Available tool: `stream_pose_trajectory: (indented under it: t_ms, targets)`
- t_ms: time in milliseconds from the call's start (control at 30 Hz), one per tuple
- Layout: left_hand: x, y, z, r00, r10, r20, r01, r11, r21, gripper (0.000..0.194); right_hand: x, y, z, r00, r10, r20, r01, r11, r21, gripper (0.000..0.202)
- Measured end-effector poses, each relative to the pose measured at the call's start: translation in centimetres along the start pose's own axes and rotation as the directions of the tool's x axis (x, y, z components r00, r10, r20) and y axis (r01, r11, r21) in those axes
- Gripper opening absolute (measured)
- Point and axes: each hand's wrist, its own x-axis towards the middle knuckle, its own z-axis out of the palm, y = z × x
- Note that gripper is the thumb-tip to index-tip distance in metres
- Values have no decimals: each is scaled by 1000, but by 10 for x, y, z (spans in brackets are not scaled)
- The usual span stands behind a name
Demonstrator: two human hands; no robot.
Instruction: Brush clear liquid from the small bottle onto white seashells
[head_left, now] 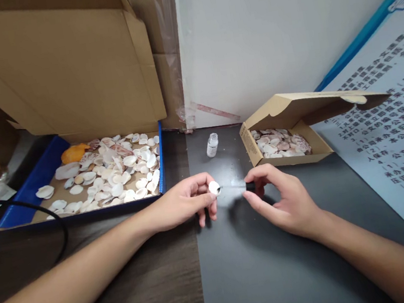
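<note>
Between the thumb and fingers of my left hand (194, 200) is a small white seashell (214, 188). My right hand (283, 197) pinches the black cap of a thin brush applicator (250, 186). The applicator's clear stem points left, and its dark tip touches or nearly touches the shell. Behind my hands a small clear glass bottle (212, 146) stands uncapped, with white print on it; how much it holds I cannot tell.
At the left, a blue-sided cardboard box (28, 185) with a raised lid holds many loose shells. A smaller cardboard box (253, 149) at the right also contains shells. A black cable (63, 228) crosses the left side. A printed sheet (395, 153) borders the right.
</note>
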Motion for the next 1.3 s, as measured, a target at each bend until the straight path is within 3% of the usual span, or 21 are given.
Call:
stream_pose_trajectory:
  t_ms: [100,233,367,600,733,900,1167,1300]
  targets:
    - [1,-1,0,1000,2,-13,-2,1000,-13,21,0,0,0,998,-8,-60,7,1000,-24,15]
    - [2,-3,-2,1000,-8,-25,7,998,-55,25,0,0,0,996,-91,-15,90,995,-42,14]
    - [3,-4,-3,999,-7,-37,4,997,-82,28,2,1,0,995,-95,-38,88,985,-149,12]
    - [4,-4,-5,1000,-1,-20,-1,992,-124,30,4,-5,0,961,-276,-14,268,942,-200,14]
    - [4,-6,-7,1000,4,-12,-5,993,-119,27,4,-6,-1,953,-298,-59,285,944,-166,16]
    - [3,-6,-8,1000,-7,-11,6,993,-122,25,4,-1,0,968,-249,21,249,952,-176,11]
    - [3,-5,-7,1000,-24,-13,22,991,-134,27,4,-3,-1,969,-247,11,247,959,-137,11]
    - [4,-5,-7,1000,-26,-12,24,990,-142,28,5,-3,-2,976,-218,8,215,957,-196,10]
